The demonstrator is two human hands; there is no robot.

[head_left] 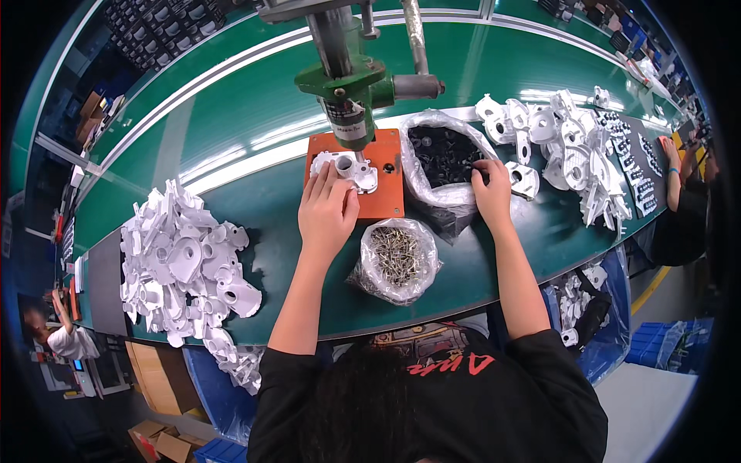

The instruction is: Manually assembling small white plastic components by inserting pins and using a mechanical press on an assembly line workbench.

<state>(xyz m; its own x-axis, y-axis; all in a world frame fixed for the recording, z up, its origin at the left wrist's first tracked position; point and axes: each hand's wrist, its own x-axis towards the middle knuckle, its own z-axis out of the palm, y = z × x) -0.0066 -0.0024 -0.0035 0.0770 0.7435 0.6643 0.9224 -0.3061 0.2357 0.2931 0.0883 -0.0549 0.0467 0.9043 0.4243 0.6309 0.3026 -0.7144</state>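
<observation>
My left hand (329, 207) lies over the near left side of a white plastic part (366, 177), fingers stretched forward and thumb at its near edge, holding it on an orange base plate (380, 204). Right above the part hangs the green head of a press (351, 123). My right hand (492, 191) is at the right rim of a clear plastic bag (417, 185) of small black parts (441, 154). Its fingers are bent and drawn together among the black parts; what they pinch is too small to make out.
A bag of metal screws (397, 256) stands near me. White plastic parts (185, 258) are heaped at left, with more white parts (575, 147) at right. Beyond them is a dark mat (652, 166) with rows of small parts. Another person's hand (670, 154) is at far right.
</observation>
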